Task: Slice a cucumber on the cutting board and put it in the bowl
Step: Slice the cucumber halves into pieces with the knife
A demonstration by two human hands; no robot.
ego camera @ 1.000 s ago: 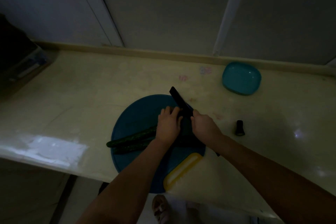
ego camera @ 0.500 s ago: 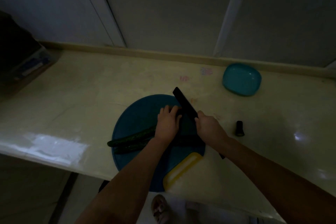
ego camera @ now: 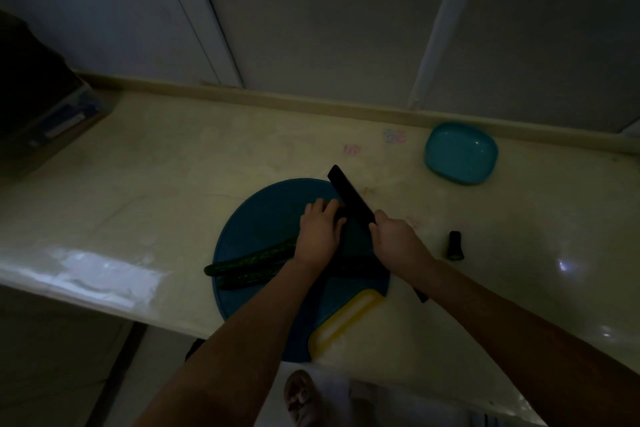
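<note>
Dim light, head view. I see the cucumber [ego camera: 249, 262] lying across the left half of the round blue cutting board [ego camera: 263, 215], its left tip over the board's edge. Left hand [ego camera: 320, 234] covers its right end, fingers bent over it, holding it down. Right hand [ego camera: 396, 239] is wrapped round the handle of a dark knife [ego camera: 351, 199]; the blade points away, just beside the left fingertips. Blue bowl [ego camera: 460, 152] sits well apart at the counter's far right. A cut stub [ego camera: 456, 245] lies on the counter [ego camera: 173, 177], right of the board.
</note>
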